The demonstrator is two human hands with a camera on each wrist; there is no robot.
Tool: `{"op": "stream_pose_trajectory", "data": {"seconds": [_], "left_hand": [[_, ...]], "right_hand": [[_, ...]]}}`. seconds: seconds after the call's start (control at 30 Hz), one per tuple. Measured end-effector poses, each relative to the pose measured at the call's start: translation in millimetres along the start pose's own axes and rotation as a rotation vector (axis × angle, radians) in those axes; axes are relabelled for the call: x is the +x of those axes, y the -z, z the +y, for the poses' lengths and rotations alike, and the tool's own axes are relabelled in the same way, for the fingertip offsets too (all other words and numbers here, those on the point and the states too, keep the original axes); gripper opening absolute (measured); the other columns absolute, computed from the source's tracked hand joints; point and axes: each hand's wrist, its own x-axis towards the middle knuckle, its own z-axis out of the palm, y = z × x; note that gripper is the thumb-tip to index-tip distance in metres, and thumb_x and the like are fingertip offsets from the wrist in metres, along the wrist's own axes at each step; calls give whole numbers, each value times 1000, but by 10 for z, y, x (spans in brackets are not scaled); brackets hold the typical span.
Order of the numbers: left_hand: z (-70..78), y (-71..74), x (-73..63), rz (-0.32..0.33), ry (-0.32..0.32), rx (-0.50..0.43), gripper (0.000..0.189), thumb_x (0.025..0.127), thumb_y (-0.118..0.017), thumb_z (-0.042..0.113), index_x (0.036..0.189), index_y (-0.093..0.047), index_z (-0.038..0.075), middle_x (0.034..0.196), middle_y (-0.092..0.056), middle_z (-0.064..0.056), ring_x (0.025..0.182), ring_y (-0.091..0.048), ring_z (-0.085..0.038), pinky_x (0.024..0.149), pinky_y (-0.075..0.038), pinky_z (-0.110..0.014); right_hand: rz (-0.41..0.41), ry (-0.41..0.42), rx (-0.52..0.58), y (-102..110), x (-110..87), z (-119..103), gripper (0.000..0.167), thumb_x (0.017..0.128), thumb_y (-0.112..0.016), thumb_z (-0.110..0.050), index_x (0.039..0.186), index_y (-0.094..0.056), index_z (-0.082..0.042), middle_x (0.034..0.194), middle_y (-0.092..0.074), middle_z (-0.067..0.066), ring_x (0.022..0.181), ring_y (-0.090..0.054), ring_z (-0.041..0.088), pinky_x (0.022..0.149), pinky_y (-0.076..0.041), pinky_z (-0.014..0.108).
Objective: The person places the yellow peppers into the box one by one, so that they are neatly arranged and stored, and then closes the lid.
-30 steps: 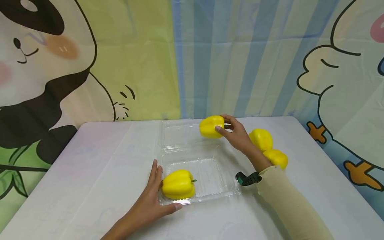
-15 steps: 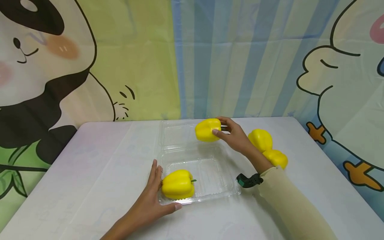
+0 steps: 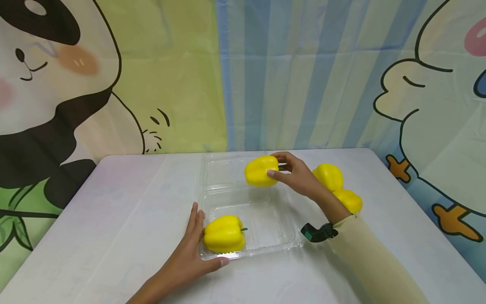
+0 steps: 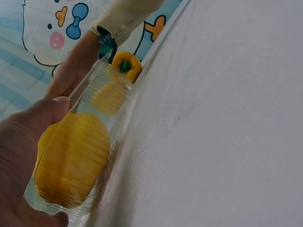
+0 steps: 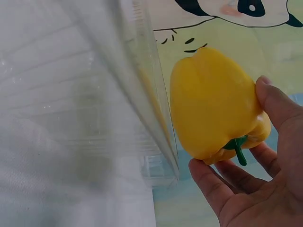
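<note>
My right hand [image 3: 298,175] holds a yellow bell pepper [image 3: 259,171] by its stem end, thumb on the near side. It hangs above the far part of a clear plastic clamshell container [image 3: 265,219], whose lid [image 3: 224,171] lies folded back. In the right wrist view the pepper's green stem [image 5: 240,151] points toward the palm. A second yellow bell pepper [image 3: 224,234] lies on its side in the container's near left corner. Fingers extended, my left hand [image 3: 190,249] rests around that corner, thumb along the front rim; the left wrist view shows the pepper [image 4: 78,161] through the wall.
Two more yellow bell peppers [image 3: 329,176] sit together on the white table [image 3: 114,228], right of the container and partly behind my right forearm. A black wrist strap [image 3: 319,233] hangs near the container's right edge. A cartoon-printed cloth [image 3: 262,76] rises behind the table.
My right hand has moved the held pepper slightly left, toward me and lower. The left hand, the container and the pepper inside stay where they were.
</note>
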Motion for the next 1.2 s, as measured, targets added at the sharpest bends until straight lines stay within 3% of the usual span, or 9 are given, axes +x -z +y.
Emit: {"op": "stream_pose_trajectory", "data": {"seconds": [0.67,0.83,0.93,1.2], "left_hand": [[9,0,12,-2,18,12,130,68,-83,57,156,-2,8,158,21,15,146,-11,-30,109,-20,-59],[8,-4,12,-1,32,12,130,68,-83,57,157,-1,11,158,20,15,145,-16,-30,109,-21,-59],[12,-6,15,-4,33,5,130,68,-82,57,157,0,12,159,19,12,144,-20,-30,109,-21,-59],[23,2,15,-14,47,21,129,68,-82,58,157,1,12,158,21,14,145,-14,-30,109,-20,-59]], "right_hand": [[-118,47,-7,-140,-61,-189,53,91,-70,-30,135,-49,-8,129,-54,11,107,-60,27,87,-53,37],[-141,62,-22,-214,-41,-222,53,90,-71,-31,133,-50,-7,129,-55,10,107,-60,27,86,-54,36],[-129,48,-27,-243,-39,-247,53,90,-71,-32,132,-51,-8,128,-56,10,106,-60,27,86,-54,37],[-127,-3,-13,-357,-50,-293,53,89,-71,-33,132,-51,-10,127,-56,10,104,-61,25,85,-54,36]]}}
